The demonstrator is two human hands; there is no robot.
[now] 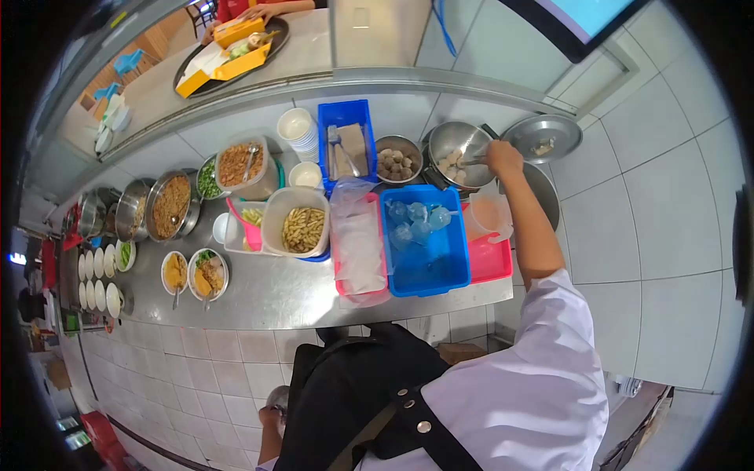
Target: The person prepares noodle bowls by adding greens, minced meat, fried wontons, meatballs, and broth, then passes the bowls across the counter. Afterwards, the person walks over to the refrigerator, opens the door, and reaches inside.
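My right hand (504, 159) is closed around the handle of a ladle (476, 159), whose head is down among pale meatballs (452, 166) in a steel pot (449, 135). Low at my left side, my left hand (271, 424) grips a round shiny metal thing, perhaps a bowl or a lid (279, 398); my apron hides part of it. Left of the pot stands a smaller steel bowl of darker meatballs (397, 163). A round metal lid (543, 140) lies behind my right hand, over another large pot (543, 192).
A blue tray (428, 275) holds small knotted bags of liquid. Nearby are a tub of yellow pieces (303, 229), a blue cutlery basket (343, 110) and stacked cups (297, 127). Two filled bowls (209, 275) stand left. Beyond the ledge, a person's hands (255, 11) touch a yellow box.
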